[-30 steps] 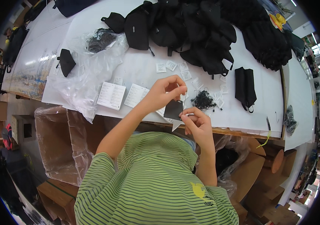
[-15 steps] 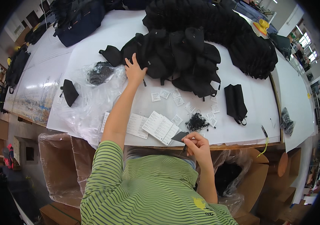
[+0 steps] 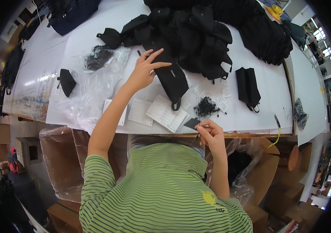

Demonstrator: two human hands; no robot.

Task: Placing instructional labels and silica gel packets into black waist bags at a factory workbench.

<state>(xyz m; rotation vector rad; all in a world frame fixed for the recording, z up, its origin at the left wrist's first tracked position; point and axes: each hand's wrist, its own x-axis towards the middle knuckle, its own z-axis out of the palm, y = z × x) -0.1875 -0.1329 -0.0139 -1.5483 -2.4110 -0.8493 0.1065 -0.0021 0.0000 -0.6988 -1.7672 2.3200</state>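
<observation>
My left hand (image 3: 145, 73) lies over the left edge of a black fabric pouch (image 3: 175, 79), fingers spread and touching it. The pouch has a small pale mark and a loop at its near end, which reaches over white printed cards (image 3: 161, 112). Its far end merges with the heap of black pouches (image 3: 206, 46). At the table's front edge, my right hand (image 3: 211, 134) pinches a dark hang tag (image 3: 191, 123) between thumb and fingers; a thin cord seems to hang below it. Just beyond lies a tangle of black cords (image 3: 206, 107).
A clear plastic bag (image 3: 91, 93) with black items spreads at the left, beside a small black pouch (image 3: 67, 82). To the right lie another black pouch (image 3: 247, 87) and snips (image 3: 277, 121) with a yellow-green cord. Plastic-lined cartons (image 3: 58, 167) stand below the table.
A black pouch has come out of the heap toward me, now covering part of the cards and small white slips. My left hand has shifted slightly right. The right hand still pinches the tag.
</observation>
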